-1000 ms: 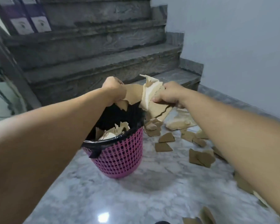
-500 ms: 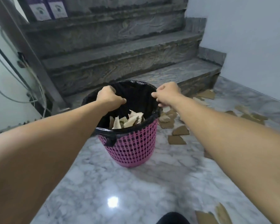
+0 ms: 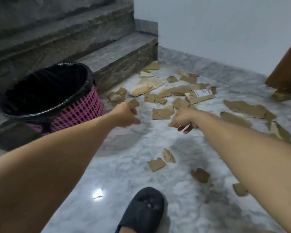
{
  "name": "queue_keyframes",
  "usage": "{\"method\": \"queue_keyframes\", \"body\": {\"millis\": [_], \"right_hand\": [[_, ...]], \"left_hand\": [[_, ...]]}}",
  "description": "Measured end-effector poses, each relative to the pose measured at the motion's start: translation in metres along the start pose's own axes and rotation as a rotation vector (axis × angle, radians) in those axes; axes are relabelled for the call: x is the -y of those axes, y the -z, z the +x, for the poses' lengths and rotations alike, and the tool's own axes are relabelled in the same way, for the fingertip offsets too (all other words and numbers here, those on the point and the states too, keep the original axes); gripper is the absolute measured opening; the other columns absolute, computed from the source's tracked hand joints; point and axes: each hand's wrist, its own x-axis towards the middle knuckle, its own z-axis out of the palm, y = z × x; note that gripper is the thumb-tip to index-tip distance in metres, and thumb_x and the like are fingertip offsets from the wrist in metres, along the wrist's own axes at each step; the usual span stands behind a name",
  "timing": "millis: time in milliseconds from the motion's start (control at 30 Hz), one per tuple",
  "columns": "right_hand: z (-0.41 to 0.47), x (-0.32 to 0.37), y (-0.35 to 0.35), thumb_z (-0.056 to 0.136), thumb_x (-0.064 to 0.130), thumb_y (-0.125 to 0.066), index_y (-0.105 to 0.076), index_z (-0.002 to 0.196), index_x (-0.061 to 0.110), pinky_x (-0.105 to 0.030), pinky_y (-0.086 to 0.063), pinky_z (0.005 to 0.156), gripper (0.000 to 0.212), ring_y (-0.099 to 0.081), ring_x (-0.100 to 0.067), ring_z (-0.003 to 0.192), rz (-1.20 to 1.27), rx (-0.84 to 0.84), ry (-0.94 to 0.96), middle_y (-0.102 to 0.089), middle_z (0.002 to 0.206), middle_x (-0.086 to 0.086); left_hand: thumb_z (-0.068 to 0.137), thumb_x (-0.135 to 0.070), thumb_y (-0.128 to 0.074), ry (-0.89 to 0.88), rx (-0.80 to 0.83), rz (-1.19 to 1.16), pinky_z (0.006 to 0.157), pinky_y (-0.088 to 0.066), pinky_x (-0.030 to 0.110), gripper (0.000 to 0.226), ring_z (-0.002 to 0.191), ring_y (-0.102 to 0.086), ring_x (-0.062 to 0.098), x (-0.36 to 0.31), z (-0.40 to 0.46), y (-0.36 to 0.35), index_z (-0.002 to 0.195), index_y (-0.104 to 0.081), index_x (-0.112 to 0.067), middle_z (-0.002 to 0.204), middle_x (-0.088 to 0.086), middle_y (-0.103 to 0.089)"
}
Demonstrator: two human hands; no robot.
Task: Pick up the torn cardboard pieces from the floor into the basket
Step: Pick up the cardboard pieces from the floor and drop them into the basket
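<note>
A pink mesh basket (image 3: 77, 113) lined with a black bag stands at the left, by the lowest stair. Several torn brown cardboard pieces lie across the marble floor; one flat piece (image 3: 162, 113) lies between my two hands, and a large pale piece (image 3: 146, 86) lies farther back. My left hand (image 3: 126, 115) hovers right of the basket with fingers loosely curled and nothing in it. My right hand (image 3: 183, 120) hangs over the floor with fingers spread, holding nothing. Nearer me lie two small pieces (image 3: 156, 163).
Grey stone stairs (image 3: 107, 54) rise behind the basket. A white wall runs along the back right, with a brown wooden door frame (image 3: 286, 73) at the far right. My dark slipper (image 3: 141, 211) stands on the floor at the bottom. A labelled cardboard strip (image 3: 202, 95) lies among the scraps.
Both hands dropped the cardboard into the basket, then left its rim and moved right, out over the scattered pieces. The view has swung right and down.
</note>
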Motion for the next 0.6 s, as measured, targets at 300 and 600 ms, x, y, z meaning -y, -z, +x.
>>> {"method": "queue_keyframes", "body": {"millis": [300, 600], "right_hand": [[-0.002, -0.138, -0.064, 0.067, 0.024, -0.086, -0.061, 0.11, 0.014, -0.037, -0.059, 0.071, 0.05, -0.064, -0.025, 0.085, -0.509, 0.096, -0.071, -0.064, 0.107, -0.008], [0.004, -0.192, -0.089, 0.09, 0.012, -0.054, -0.055, 0.096, 0.011, -0.03, -0.035, 0.055, 0.006, -0.051, -0.026, 0.08, -0.547, 0.006, 0.026, -0.056, 0.098, -0.008]], "left_hand": [[0.082, -0.009, -0.069, -0.372, 0.289, 0.539, 0.094, -0.045, 0.033, 0.079, 0.128, -0.043, 0.027, 0.0, 0.026, -0.167, 0.148, -0.03, -0.028, 0.149, 0.008, -0.032], [0.07, -0.007, -0.075, -0.647, 0.401, 0.857, 0.082, -0.054, 0.039, 0.086, 0.125, -0.029, 0.028, 0.034, 0.048, -0.229, 0.138, -0.029, -0.035, 0.145, 0.006, -0.018]]}}
